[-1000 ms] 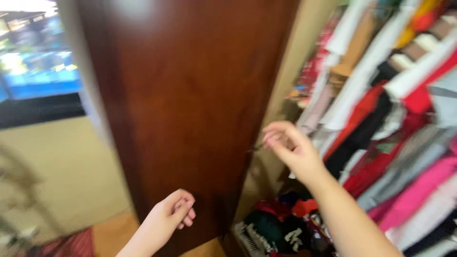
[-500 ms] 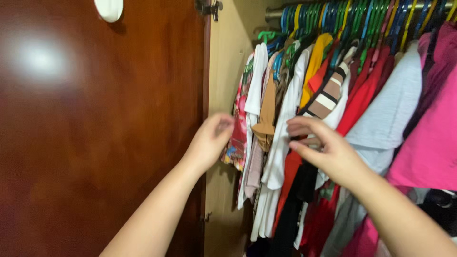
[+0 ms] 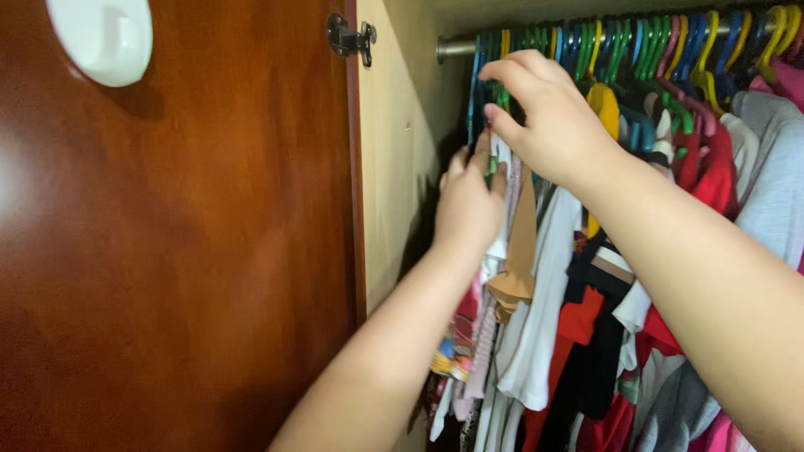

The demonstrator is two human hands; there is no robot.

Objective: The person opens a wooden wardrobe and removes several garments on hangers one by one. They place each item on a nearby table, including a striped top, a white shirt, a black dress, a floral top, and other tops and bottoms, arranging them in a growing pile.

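Note:
A wardrobe rail carries many coloured plastic hangers with clothes packed tightly along it. My right hand is up at the left end of the rail, thumb and fingers pinched around a green hanger. My left hand reaches in just below it and presses into the leftmost garments, its fingertips hidden among the cloth. Under the two hands hang a tan garment and a white garment.
The open dark-red wooden door fills the left, with a white round hook and a metal hinge. The wardrobe's cream side wall lies between door and clothes. Red, black and grey garments hang to the right.
Both hands have risen from mid-garment height to the hangers at the rail's left end. The view has tilted up and moved closer, and the right hand has closed on a hanger.

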